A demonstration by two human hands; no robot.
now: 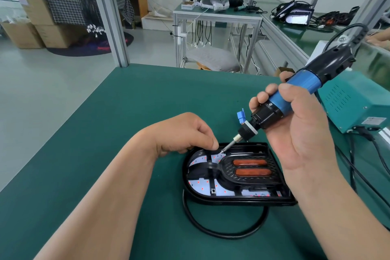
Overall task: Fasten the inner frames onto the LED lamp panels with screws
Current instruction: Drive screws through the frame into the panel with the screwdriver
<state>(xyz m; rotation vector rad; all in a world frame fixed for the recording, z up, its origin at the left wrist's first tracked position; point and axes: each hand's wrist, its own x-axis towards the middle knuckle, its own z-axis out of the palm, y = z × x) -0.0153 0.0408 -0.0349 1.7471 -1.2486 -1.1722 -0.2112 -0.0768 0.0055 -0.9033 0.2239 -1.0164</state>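
A black D-shaped LED lamp panel [232, 202] lies flat toward the tabletop's [126, 133] right side; its black inner frame [226, 172] (two orange oblong lenses [250, 162]) overlies a white, red-dotted board [200, 186].

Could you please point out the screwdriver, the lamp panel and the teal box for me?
screwdriver [304, 88]: head view, on its blue barrel.
lamp panel [232, 200]: head view, on its black front rim.
teal box [358, 95]: head view, on its top face.

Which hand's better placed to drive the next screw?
Right. The right hand grips the electric screwdriver, bit tip down at the far edge of the inner frame on the lamp panel. The left hand curls its fingers beside the tip, holding no tool.
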